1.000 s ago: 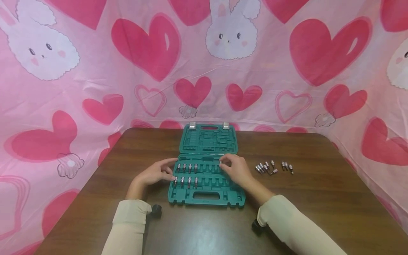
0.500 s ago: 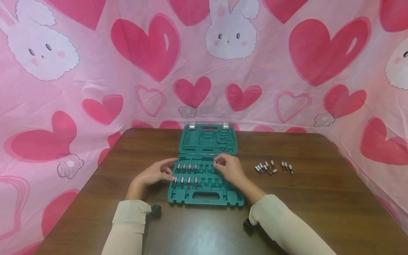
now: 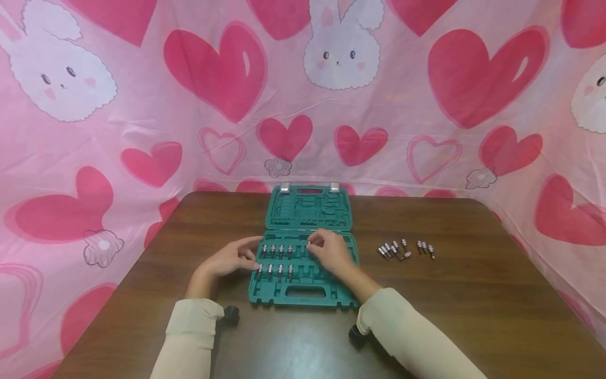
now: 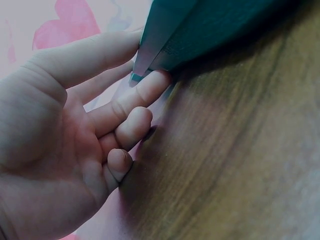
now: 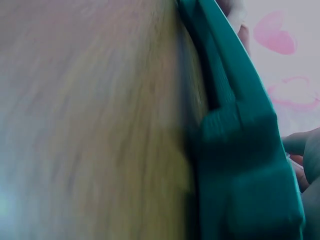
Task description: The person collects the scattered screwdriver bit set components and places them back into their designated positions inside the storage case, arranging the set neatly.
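Note:
A green plastic tool case lies unfolded on the table, its lid laid back. Several silver bit sockets with dark tips stand in two rows in its left half. My left hand rests at the case's left rim, thumb beside the front row. In the left wrist view, fingertips touch the case's side wall and the smaller fingers curl loosely. Over the back row, right of the seated ones, my right hand pinches a bit socket between thumb and forefinger, mostly hidden by the fingers.
Right of the case, several loose bit sockets lie in a cluster, with a smaller group farther right. The brown wooden table stands before a pink cloth printed with hearts and rabbits.
My right hand has moved left along the back row with the pinched bit socket, toward the seated ones. The left hand stays at the case's rim.

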The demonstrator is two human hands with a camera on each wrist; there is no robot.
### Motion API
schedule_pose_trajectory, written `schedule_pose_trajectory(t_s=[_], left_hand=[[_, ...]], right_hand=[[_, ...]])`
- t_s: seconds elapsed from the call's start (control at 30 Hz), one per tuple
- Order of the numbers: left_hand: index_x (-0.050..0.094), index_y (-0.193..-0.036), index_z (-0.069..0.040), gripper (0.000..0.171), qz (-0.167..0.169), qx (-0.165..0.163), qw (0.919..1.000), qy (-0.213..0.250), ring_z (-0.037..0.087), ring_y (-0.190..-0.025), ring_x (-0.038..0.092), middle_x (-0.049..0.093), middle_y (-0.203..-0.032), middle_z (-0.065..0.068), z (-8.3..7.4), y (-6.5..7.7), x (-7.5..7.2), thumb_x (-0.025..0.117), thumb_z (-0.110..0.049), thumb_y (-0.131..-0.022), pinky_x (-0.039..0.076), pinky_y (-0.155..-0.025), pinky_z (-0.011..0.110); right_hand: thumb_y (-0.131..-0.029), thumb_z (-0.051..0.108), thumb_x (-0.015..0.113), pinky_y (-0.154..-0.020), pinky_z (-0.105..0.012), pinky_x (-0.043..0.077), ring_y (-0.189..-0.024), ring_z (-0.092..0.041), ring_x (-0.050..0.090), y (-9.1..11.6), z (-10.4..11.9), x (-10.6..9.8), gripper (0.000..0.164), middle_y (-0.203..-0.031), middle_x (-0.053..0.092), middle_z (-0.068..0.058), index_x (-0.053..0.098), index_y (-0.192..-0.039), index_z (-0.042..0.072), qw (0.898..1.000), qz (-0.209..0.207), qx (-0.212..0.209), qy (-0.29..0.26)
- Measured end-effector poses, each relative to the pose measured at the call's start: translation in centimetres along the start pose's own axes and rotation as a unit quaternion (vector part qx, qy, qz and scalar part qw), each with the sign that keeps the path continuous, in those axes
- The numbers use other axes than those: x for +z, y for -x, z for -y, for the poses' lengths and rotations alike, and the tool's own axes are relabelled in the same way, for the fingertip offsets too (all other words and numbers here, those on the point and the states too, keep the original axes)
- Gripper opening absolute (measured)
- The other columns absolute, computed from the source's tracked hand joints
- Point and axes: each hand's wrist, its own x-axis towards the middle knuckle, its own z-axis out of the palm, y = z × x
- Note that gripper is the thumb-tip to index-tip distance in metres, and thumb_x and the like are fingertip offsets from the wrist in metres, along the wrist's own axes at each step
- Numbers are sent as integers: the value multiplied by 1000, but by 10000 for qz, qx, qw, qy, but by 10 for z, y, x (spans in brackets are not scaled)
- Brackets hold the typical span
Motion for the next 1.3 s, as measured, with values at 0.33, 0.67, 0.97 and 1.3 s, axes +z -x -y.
schedule_pose_trajectory(t_s=[0.33,0.67,0.97,1.3], left_hand=[[36,-151,-13,78,10,-63,10000,48,23,-88,63,68,-92,6,0,0,1,76,-20,-85,47,-91,46],[36,-150,-13,78,-39,-61,10000,-24,23,-88,62,68,-91,6,1,-1,0,76,-21,-84,46,-90,45],[36,-150,-10,78,-3,25,10000,-8,23,-85,63,68,-91,7,1,0,0,76,-20,-84,47,-89,43],[37,-150,-12,78,-25,-79,10000,-7,23,-86,63,68,-92,6,1,0,0,77,-20,-84,47,-90,43]], right_hand=[[-87,16,74,-73,-36,50,-77,-13,59,-3,6,14,7,-83,66,6,68,-91,15,9999,-55,138,1],[-87,16,74,-72,-37,50,-77,-14,59,-5,11,18,6,-81,66,5,69,-91,14,9998,-110,147,97],[-87,22,74,-72,-36,45,-76,-13,55,-8,11,22,8,-76,61,8,69,-92,17,9984,20,272,492],[-86,25,75,-78,-40,38,-72,-14,50,-11,15,22,6,-65,56,9,72,-86,20,9950,179,173,969]])
